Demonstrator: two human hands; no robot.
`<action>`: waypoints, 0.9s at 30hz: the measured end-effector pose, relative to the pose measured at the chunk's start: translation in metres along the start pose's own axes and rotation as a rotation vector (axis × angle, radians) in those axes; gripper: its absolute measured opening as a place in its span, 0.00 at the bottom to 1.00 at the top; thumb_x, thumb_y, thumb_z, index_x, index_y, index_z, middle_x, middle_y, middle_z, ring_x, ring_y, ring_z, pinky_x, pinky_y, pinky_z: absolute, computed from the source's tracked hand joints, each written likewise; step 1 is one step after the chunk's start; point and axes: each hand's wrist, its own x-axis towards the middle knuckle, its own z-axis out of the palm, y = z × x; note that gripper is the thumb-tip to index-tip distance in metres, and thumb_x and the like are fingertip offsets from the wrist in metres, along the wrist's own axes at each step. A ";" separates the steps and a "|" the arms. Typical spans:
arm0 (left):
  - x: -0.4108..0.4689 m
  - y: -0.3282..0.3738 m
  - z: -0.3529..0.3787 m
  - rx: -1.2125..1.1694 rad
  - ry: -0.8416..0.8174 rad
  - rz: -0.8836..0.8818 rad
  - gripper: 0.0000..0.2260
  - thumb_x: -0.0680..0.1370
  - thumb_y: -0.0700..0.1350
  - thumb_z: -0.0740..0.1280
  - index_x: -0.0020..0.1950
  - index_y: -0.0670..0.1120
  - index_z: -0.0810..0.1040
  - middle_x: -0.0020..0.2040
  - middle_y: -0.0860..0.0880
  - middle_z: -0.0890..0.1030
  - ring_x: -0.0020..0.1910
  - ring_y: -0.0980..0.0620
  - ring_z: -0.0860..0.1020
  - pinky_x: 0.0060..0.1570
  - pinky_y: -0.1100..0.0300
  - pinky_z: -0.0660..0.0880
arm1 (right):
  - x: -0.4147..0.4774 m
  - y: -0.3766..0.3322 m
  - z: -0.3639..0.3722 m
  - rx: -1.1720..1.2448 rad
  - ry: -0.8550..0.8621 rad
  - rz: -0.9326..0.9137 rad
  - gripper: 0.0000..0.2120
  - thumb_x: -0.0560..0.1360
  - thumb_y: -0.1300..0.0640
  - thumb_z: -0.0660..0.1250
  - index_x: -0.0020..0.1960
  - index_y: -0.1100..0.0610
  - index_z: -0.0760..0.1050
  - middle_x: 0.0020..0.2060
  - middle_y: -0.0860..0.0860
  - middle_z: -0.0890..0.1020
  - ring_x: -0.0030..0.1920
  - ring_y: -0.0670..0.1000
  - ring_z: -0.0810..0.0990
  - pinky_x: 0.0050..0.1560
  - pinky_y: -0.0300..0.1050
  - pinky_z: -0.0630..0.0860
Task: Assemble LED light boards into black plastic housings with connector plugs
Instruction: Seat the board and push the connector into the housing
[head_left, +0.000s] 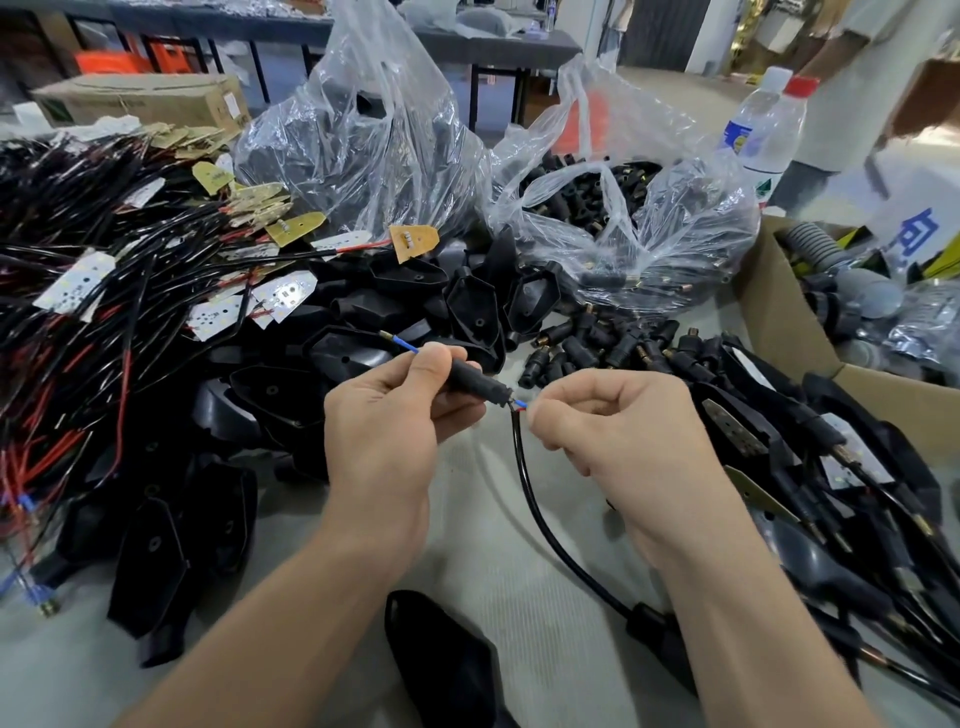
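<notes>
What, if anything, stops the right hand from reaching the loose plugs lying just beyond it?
Probably nothing; yes, it can. The loose plugs lie uncovered just past the right hand, but it pinches the wires and must release them first.

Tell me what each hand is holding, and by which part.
Left hand grips the black connector plug around its far end. Right hand pinches the black cable at its stripped tip, where the red and blue wires meet the plug.

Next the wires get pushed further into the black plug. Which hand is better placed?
Probably the right. The right hand pinches the red and blue wires just where they enter the plug, while the left hand grips the plug body and can steady it.
</notes>
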 end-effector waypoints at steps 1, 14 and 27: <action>0.000 0.000 0.000 -0.002 -0.009 0.005 0.15 0.83 0.42 0.68 0.39 0.48 0.89 0.40 0.42 0.87 0.37 0.48 0.85 0.39 0.61 0.81 | 0.000 0.000 0.001 -0.053 0.042 -0.036 0.04 0.68 0.59 0.78 0.36 0.53 0.85 0.27 0.52 0.82 0.27 0.44 0.72 0.31 0.38 0.68; 0.007 -0.002 -0.003 -0.196 -0.061 -0.188 0.20 0.84 0.44 0.64 0.34 0.44 0.87 0.37 0.44 0.85 0.33 0.52 0.84 0.37 0.60 0.83 | -0.001 -0.001 0.004 0.285 0.033 -0.155 0.09 0.66 0.62 0.77 0.46 0.54 0.87 0.34 0.49 0.84 0.34 0.50 0.73 0.39 0.41 0.73; 0.002 -0.005 -0.003 -0.039 -0.110 -0.070 0.16 0.84 0.43 0.64 0.40 0.45 0.88 0.43 0.41 0.87 0.39 0.49 0.86 0.39 0.60 0.82 | -0.002 0.009 0.011 -0.119 0.095 -0.181 0.03 0.68 0.54 0.75 0.36 0.48 0.85 0.27 0.50 0.81 0.27 0.44 0.74 0.30 0.40 0.70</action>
